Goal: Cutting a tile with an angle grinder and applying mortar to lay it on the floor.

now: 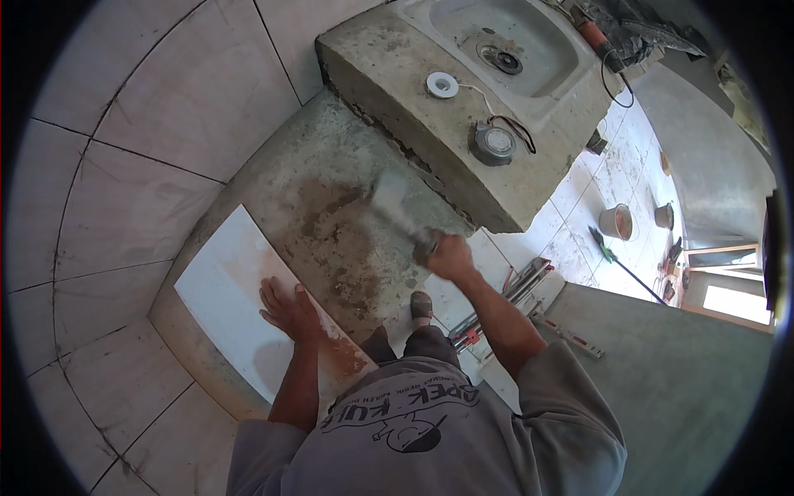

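Note:
My left hand (289,309) lies open, fingers spread, on a large white tile (236,285) resting on the concrete counter (289,157). Reddish-brown smears mark the tile near its right edge. My right hand (452,257) is closed round the dark handle of a hand tool (390,202) with a pale, flat-looking head. Motion blurs this tool, so I cannot tell whether it is a trowel or a brush. Its head is over the grey concrete surface, beside a damp brown patch (331,231).
On the rough concrete slab (393,74) stand a washbasin (529,50), a tape measure (494,144), a white roll (442,84) and an orange-and-black power tool (600,40). Buckets (616,222) and a green broom (606,251) are on the floor at right. A long metal tool (504,304) lies beside my right forearm.

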`<state>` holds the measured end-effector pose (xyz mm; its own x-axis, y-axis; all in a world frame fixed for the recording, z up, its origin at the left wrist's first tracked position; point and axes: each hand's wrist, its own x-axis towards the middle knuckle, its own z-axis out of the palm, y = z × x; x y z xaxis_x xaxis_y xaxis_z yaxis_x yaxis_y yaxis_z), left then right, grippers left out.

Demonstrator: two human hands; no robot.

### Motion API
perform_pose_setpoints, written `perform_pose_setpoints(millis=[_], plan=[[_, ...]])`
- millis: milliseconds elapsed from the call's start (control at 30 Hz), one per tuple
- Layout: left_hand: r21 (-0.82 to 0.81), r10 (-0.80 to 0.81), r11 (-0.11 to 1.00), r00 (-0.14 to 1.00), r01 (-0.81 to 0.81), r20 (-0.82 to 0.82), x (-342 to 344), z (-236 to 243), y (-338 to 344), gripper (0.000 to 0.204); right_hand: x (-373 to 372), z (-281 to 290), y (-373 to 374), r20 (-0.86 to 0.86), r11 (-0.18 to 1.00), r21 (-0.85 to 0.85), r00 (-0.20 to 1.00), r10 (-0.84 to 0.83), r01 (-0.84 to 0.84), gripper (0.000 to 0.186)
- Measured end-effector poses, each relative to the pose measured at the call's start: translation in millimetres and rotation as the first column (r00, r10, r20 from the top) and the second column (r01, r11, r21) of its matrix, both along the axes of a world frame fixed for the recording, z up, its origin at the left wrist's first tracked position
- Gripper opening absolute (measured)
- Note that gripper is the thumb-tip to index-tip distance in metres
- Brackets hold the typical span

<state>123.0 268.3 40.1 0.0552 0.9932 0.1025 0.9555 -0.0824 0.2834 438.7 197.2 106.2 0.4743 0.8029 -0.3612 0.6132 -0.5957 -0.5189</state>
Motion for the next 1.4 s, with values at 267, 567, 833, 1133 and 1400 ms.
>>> perform_pose_setpoints(millis=[267,567,833,1133,1400], plan=[[-0.061,0.012,0.998,1.0,-0.011,0.011,-1,5,-1,0.057,-20,4,-6,-0.021,0.999,0.01,0.998,0.053,-0.052,0.043],[0.021,0.003,1.0,1.0,-0.003,0.004,3,-4,4,0.057,-14,17,11,-0.062,0.99,-0.138,0.998,-0.024,0.016,0.045],[0.017,-0.03,0.999,0.999,0.03,-0.023,-3,-1,-2,0.057,-4,14,10,-0.092,0.992,-0.12,0.994,-0.06,0.049,0.04],[0.031,-0.025,0.999,0.999,0.026,-0.036,3,-2,2,0.057,5,12,16,-0.015,0.988,-0.153,0.999,0.033,-0.035,0.041],[0.015,-0.01,1.0,1.0,0.01,-0.005,0,3,2,0.057,-2,29,21,-0.014,0.985,-0.122,0.993,0.12,-0.121,0.046]])
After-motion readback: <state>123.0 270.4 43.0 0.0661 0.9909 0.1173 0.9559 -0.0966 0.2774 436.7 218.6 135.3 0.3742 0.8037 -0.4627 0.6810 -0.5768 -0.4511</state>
